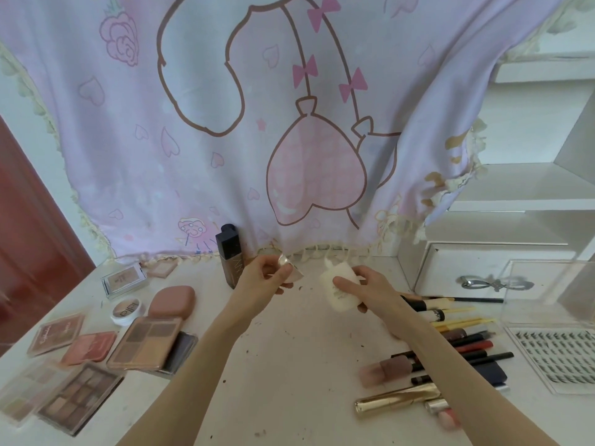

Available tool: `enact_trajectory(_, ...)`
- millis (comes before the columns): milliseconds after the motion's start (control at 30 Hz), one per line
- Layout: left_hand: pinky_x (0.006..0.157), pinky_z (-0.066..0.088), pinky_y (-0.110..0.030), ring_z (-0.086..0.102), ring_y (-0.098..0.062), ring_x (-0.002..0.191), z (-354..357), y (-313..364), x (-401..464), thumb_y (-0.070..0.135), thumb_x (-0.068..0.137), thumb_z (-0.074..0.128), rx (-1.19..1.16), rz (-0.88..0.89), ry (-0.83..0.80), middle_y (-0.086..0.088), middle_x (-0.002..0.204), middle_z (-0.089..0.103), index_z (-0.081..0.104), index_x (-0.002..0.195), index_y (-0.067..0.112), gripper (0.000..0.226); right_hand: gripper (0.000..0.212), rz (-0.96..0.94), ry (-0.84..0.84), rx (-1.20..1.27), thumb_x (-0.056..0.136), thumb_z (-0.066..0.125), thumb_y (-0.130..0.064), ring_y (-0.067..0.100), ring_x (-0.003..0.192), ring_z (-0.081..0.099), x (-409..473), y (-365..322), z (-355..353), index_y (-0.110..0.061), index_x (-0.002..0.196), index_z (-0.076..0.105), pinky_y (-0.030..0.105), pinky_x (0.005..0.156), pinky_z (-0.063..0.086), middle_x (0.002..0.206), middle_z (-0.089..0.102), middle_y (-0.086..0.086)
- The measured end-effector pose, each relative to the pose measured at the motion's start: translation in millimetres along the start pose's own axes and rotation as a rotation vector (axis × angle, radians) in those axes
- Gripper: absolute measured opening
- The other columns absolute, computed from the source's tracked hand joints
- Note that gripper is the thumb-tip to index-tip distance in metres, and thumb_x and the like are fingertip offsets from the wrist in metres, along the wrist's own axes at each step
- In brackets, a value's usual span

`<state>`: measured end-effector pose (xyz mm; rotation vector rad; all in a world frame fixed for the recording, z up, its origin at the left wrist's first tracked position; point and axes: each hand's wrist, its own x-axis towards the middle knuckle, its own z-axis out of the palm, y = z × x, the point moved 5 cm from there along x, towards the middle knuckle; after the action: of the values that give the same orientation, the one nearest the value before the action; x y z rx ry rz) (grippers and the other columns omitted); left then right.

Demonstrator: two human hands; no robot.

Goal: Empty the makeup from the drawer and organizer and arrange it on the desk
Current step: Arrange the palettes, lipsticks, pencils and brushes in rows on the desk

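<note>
At the left of the bench (289,365), flat palettes (146,342) and compacts lie side by side and partly overlapping, one quad palette resting across the edge of a dark case (183,350); a nudge from the forearm passing just beside them could slide the top one off. Behind them a tall dark foundation bottle (229,252) stands upright, just beside the left hand (262,278), whose grip pinches a small shiny silver piece (286,265) between thumb and fingertips; a careless swing of that wrist could topple the bottle. At centre right, the right hand (360,288) closes its grip around a white, soft-looking puff or pad (336,289), held above the bench and apart from the left hand's item; what it is exactly cannot be told. Further right, brushes and pencils (457,336) lie in a loose fan near the bench edge, round-bodied and likely to roll if the right forearm drags over them. At far right sit a lash tray (553,355) and a clear organizer (553,291), before a white drawer (467,272).
</note>
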<state>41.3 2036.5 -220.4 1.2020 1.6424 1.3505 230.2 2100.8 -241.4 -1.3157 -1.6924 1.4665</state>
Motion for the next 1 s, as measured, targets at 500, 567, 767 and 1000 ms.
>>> enact_trajectory(500, 0.060, 0.041, -0.009, 0.054, -0.005, 0.075, 58, -50, 40, 0.012, 0.086, 0.061, 0.253, 0.053, 0.243, 0.002, 0.087, 0.058, 0.045, 0.094, 0.012, 0.018, 0.032, -0.050, 0.347, -0.124, 0.085, 0.061, -0.017, 0.023, 0.086, 0.061, 54, 11, 2, -0.009, 0.113, 0.046, 0.022, 0.063, 0.046, 0.097, 0.056, 0.004)
enact_trajectory(567, 0.064, 0.041, -0.015, 0.055, -0.011, 0.079, 63, -54, 47, 0.013, 0.086, 0.060, 0.310, 0.055, 0.242, -0.002, 0.092, 0.058, 0.044, 0.093, 0.013, 0.017, 0.033, -0.069, 0.351, -0.137, 0.087, 0.059, -0.014, 0.022, 0.088, 0.059, 60, 9, 3, -0.007, 0.117, 0.046, 0.023, 0.067, 0.044, 0.100, 0.057, 0.006)
enact_trajectory(767, 0.076, 0.045, -0.037, 0.048, -0.022, 0.092, 75, -52, 61, 0.010, 0.085, 0.055, 0.510, 0.138, 0.222, -0.005, 0.094, 0.050, 0.043, 0.092, 0.012, 0.014, 0.033, -0.087, 0.352, -0.147, 0.087, 0.058, -0.016, 0.018, 0.091, 0.054, 74, 7, 9, -0.007, 0.117, 0.047, 0.025, 0.077, 0.041, 0.104, 0.057, 0.006)
enact_trajectory(1000, 0.080, 0.042, -0.028, 0.045, -0.017, 0.095, 77, -55, 66, 0.017, 0.085, 0.062, 0.591, 0.200, 0.213, -0.002, 0.101, 0.050, 0.050, 0.100, 0.011, 0.020, 0.036, -0.108, 0.364, -0.162, 0.087, 0.059, -0.017, 0.027, 0.107, 0.057, 80, 6, 10, -0.006, 0.119, 0.048, 0.030, 0.088, 0.044, 0.112, 0.062, 0.009)
